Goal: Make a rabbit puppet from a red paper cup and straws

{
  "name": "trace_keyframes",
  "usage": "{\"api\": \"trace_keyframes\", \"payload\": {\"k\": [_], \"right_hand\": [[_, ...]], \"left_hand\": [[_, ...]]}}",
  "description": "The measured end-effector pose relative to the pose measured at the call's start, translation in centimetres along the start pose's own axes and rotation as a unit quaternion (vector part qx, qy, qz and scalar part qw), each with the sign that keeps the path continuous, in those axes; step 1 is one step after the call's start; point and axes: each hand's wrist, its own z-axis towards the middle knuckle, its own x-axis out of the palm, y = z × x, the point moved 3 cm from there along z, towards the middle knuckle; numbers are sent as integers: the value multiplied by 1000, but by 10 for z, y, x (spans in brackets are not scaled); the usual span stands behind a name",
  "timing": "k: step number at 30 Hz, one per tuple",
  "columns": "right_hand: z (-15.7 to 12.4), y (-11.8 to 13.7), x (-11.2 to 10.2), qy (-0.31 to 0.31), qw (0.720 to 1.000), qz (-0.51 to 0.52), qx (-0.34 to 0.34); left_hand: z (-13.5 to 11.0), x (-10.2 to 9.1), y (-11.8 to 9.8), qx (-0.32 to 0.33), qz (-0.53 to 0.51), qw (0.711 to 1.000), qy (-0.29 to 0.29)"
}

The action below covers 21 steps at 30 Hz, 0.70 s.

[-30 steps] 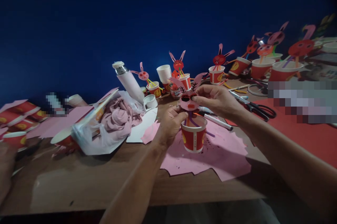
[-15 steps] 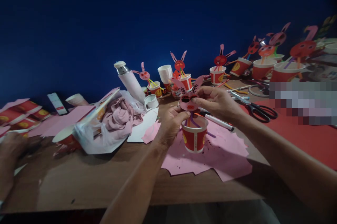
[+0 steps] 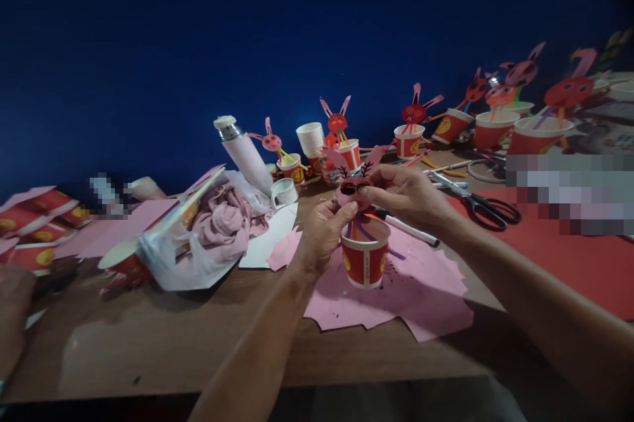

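A pink paper rabbit face with long ears and black-drawn eyes stands above a red and white paper cup. My left hand is closed on the face's lower left edge, its thumb at the front. Pinching the face's right side, my right hand covers one eye and part of the mouth area. Purple and orange stems run from the face down into the cup, and a purple one sticks out at its right. Under the cup lies a jagged-edged pink paper sheet.
Black-handled scissors lie on red paper at right, near a white marker. Several finished rabbit cups line the back. A pink flask, a mug and a plastic bag stand left. Another person's hand is at far left.
My right thumb has shifted left and down over the paper face, covering its right eye and mouth. The other person's hand at far left has moved down and left.
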Motion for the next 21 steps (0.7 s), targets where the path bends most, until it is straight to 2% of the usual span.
{"api": "trace_keyframes", "payload": {"k": [7,14,21], "right_hand": [[0,2,0,1,1000,2,-5],[1,-4,-10,-41,997,55,19],[-5,-10,-3,23,997,53,48]], "left_hand": [[1,-1,1,13,20,1000,-17],[0,1,3,9,11,999,-45],[0,0,5,-6,27,998,-60]]}}
